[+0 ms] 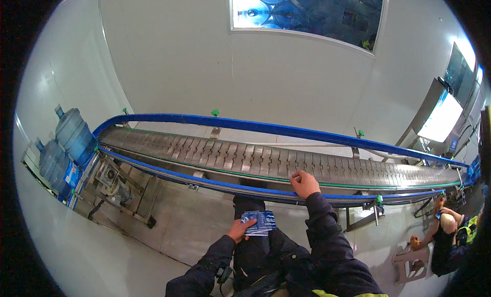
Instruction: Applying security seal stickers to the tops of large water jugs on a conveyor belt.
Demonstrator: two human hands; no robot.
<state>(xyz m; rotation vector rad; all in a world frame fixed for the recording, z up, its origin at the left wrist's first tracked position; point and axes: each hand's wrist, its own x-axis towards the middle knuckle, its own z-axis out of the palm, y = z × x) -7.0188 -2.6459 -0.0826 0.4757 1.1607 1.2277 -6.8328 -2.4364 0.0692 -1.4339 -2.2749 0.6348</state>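
Note:
My left hand [239, 230] holds a small stack of blue-and-white printed labels [259, 223] over my lap, with the thumb on top of them. My right hand [305, 184] is over the near edge of a metal slat conveyor [249, 159], above its blue guide rail [264, 192]. Its fingers are curled with the tips close together; whether anything small is between them cannot be made out. Two large blue water bottles [76, 134] [55, 164] stand at the conveyor's far left end, and the nearer one bears a blue label.
A far guide rail [245, 124] with green knobs runs along the conveyor. A motor [115, 184] sits in a frame under its left end. At the right are a lit panel [440, 115] and a person [452, 235] beside a plastic stool [411, 260]. More bottles [253, 12] show through a window.

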